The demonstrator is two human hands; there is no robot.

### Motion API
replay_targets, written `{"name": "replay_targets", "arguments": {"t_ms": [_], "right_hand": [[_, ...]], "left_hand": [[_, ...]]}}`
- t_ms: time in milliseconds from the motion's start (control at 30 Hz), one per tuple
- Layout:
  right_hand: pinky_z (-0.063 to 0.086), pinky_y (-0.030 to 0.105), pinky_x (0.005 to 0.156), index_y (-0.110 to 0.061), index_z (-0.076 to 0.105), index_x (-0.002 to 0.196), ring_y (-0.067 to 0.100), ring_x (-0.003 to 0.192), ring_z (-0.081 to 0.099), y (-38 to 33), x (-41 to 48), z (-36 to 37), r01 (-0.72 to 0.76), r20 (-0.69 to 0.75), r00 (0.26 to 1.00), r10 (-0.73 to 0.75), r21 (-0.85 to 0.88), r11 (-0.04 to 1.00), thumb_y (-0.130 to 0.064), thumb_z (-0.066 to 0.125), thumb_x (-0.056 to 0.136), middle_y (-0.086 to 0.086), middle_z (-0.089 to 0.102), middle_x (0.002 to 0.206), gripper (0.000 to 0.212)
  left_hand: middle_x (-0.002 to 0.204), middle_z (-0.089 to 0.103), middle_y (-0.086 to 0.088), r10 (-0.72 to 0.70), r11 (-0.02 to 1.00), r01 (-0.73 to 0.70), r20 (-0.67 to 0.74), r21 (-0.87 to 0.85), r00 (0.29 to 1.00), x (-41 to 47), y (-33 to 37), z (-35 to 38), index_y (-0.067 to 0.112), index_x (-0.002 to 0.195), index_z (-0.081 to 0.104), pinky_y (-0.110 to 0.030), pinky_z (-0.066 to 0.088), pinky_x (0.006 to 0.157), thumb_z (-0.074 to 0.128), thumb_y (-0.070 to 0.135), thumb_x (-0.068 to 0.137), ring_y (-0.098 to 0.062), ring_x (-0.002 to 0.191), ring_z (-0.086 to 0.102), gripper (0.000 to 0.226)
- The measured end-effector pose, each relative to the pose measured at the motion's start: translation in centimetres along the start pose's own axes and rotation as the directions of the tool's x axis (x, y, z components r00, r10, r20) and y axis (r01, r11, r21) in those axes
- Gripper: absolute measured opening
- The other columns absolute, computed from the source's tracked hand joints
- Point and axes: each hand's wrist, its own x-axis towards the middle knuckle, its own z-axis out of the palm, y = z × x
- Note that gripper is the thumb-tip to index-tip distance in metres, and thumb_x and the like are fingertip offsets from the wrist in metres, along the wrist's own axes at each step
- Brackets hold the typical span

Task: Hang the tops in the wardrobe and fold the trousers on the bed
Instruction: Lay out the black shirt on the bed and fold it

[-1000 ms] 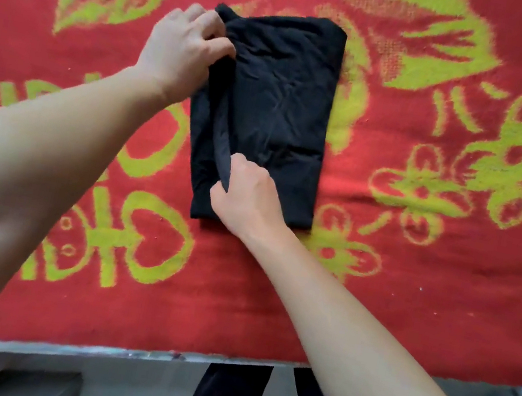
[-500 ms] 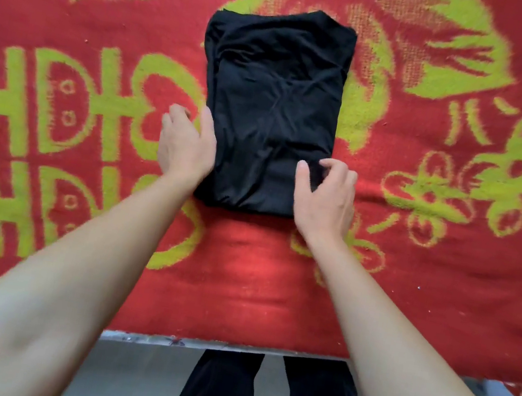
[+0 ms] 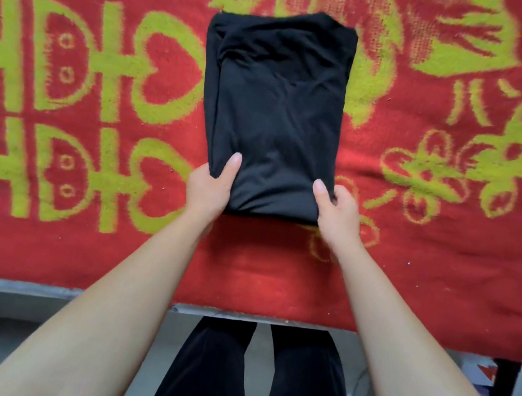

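Both hands grip the near end of the folded black trousers [image 3: 273,113] on the red blanket [image 3: 449,264]. Left hand [image 3: 209,189] and right hand [image 3: 337,210] each have thumb on top, fingers tucked under the corners.

one folded trousers [image 3: 277,114], one blanket [image 3: 446,280], two hands [image 3: 208,190] [image 3: 340,212]

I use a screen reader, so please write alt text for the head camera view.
The left hand and right hand grip the near corners of the folded black trousers, which lie on a red bedspread patterned with yellow-green flowers.
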Motion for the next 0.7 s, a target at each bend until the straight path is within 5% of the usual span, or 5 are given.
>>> {"name": "replay_targets", "arguments": {"t_ms": [100, 233, 367, 500, 700], "right_hand": [[0.032, 0.034, 0.066, -0.009, 0.056, 0.082, 0.025, 0.079, 0.053, 3.2, -1.4, 0.0, -0.093, 0.096, 0.989, 0.114, -0.196, 0.976, -0.039, 0.057, 0.100, 0.001, 0.056, 0.075, 0.035], [0.052, 0.039, 0.081, -0.010, 0.064, 0.091, 0.023, 0.085, 0.063, 4.8, -2.5, 0.0, -0.193, 0.105, 0.974, 0.199, -0.069, 0.979, -0.058, 0.060, 0.089, 0.005, 0.068, 0.091, 0.048], [0.054, 0.054, 0.093, -0.018, 0.063, 0.097, 0.026, 0.085, 0.067, 5.4, -2.5, -0.4, -0.278, 0.151, 0.945, 0.291, -0.098, 0.955, -0.073, 0.060, 0.076, 0.000, 0.067, 0.084, 0.059], [0.051, 0.049, 0.099, -0.034, 0.055, 0.113, 0.025, 0.109, 0.066, 2.2, 0.1, -1.2, -0.253, 0.038, 0.967, 0.253, 0.003, 0.967, -0.079, 0.059, 0.053, -0.001, 0.069, 0.108, 0.075], [0.054, 0.040, 0.097, -0.021, 0.067, 0.122, 0.018, 0.107, 0.069, -3.3, 3.7, -1.3, -0.119, 0.049, 0.992, 0.116, 0.063, 0.991, -0.067, 0.070, 0.057, -0.005, 0.073, 0.115, 0.080]], "left_hand": [[0.097, 0.068, 0.009, -0.144, 0.988, 0.142, 0.037, 0.054, 0.989, -2.4, -4.2, -0.2, 0.014, 0.108, 0.074, -0.021, 0.042, 0.081, 0.068, 0.045, 0.090, -0.011, 0.099, 0.064, 0.036], [0.095, 0.071, 0.015, -0.253, 0.962, 0.260, 0.086, -0.083, 0.964, -3.6, -5.8, -0.5, 0.026, 0.094, 0.072, -0.025, 0.049, 0.083, 0.072, 0.045, 0.087, -0.007, 0.095, 0.066, 0.020], [0.106, 0.074, -0.003, -0.350, 0.925, 0.371, 0.202, -0.077, 0.915, -3.1, -5.7, -1.7, 0.018, 0.103, 0.071, -0.041, 0.057, 0.090, 0.079, 0.038, 0.083, -0.018, 0.096, 0.069, 0.029], [0.083, 0.068, 0.003, -0.289, 0.952, 0.299, 0.117, -0.073, 0.950, -0.8, -2.6, -2.9, 0.018, 0.082, 0.064, -0.032, 0.054, 0.071, 0.077, 0.051, 0.079, -0.016, 0.078, 0.066, 0.035], [0.088, 0.073, 0.004, -0.246, 0.923, 0.290, 0.193, -0.253, 0.950, 2.3, 1.8, -2.1, 0.015, 0.088, 0.066, -0.016, 0.051, 0.051, 0.077, 0.037, 0.084, -0.004, 0.070, 0.070, 0.025]]}}
